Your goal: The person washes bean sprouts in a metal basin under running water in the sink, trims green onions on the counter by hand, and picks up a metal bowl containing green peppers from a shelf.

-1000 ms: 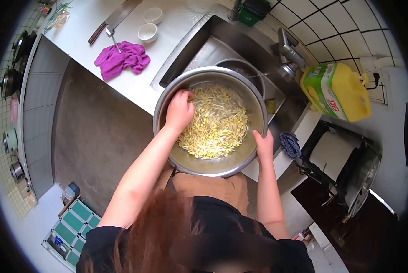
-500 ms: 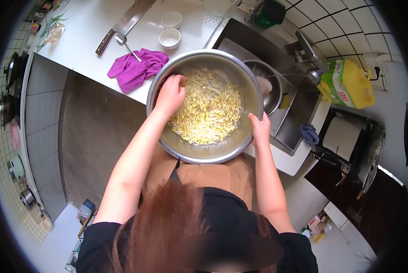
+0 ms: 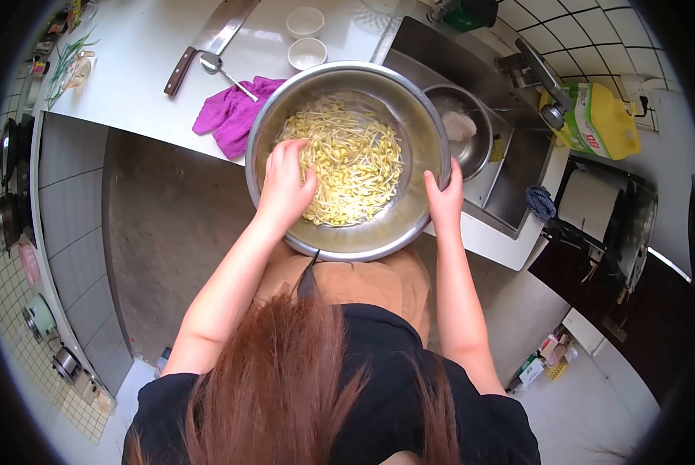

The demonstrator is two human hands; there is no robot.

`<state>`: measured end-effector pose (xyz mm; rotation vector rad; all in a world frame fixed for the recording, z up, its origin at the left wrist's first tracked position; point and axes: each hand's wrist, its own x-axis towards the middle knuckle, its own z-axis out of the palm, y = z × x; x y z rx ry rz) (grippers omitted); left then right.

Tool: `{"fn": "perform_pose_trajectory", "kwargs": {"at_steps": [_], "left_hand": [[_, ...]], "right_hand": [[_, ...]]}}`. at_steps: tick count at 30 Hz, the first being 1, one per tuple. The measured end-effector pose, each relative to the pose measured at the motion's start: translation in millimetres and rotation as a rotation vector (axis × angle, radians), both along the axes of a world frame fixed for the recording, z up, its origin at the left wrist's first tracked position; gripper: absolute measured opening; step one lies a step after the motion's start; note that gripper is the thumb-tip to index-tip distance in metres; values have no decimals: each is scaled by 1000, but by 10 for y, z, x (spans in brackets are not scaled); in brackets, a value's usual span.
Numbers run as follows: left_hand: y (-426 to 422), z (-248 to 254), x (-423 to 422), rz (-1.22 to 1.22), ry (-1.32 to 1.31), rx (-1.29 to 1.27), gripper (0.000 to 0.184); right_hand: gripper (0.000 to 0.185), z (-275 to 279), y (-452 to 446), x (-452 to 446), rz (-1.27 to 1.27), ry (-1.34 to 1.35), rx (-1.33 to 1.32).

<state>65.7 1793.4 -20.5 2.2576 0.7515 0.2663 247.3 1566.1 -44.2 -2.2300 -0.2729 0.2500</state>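
A large stainless steel basin [image 3: 419,147] holds yellow bean sprouts [image 3: 359,167], which look wet. It sits over the counter's front edge, close against the body. My left hand [image 3: 285,182] reaches inside the basin at the left edge of the sprouts, its fingers touching them and its thumb spread apart. On the right, my right hand [image 3: 445,198] grips the basin's rim, thumb on the inside and fingers hidden behind the outer wall.
A purple cloth [image 3: 239,116], a spoon [image 3: 227,76], a cleaver [image 3: 208,48] and two white bowls [image 3: 307,53] lie on the counter [image 3: 138,85]. In the sink [image 3: 518,186] stands a smaller metal bowl [image 3: 481,139] with a pale lump. A yellow jug [image 3: 607,124] is beyond.
My left hand has moved nearer the body along the left side of the sprouts. My right hand keeps its hold on the rim. The view has shifted slightly.
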Motion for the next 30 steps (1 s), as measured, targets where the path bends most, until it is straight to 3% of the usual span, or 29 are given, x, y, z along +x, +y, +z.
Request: {"fn": "perform_pose_trajectory", "kwargs": {"at_steps": [4,6,8,14,17,20,21,25,28,29,30], "left_hand": [[-89,49,-79,-21,-1,-55,45],[-134,65,-101,-9,13,-94,44],[-163,54,-133,11,24,-94,43],[-139,50,-247,137,43,-273,41],[-141,15,-315,176,32,-329,41],[-124,-14,-332,210,-3,-373,42],[-126,-22,-337,220,-18,-391,42],[-90,-73,-285,254,2,-433,45],[-79,-112,-217,262,43,-438,48],[-85,-123,-185,264,61,-429,49],[-84,-138,-154,266,79,-418,50]], "right_hand": [[42,483,322,-93,230,-578,-141],[39,449,501,-179,418,-405,-15],[46,289,699,-268,560,-245,-125],[66,-105,1384,-483,579,-308,-481],[60,-106,1679,-614,603,-319,-555],[56,-376,1775,-649,698,-131,-473],[43,-483,1718,-683,689,-205,-319],[32,-468,1532,-595,682,-14,38],[34,-217,1361,-585,611,318,195],[34,145,1367,-575,470,752,192],[33,96,1319,-555,529,661,254]]}}
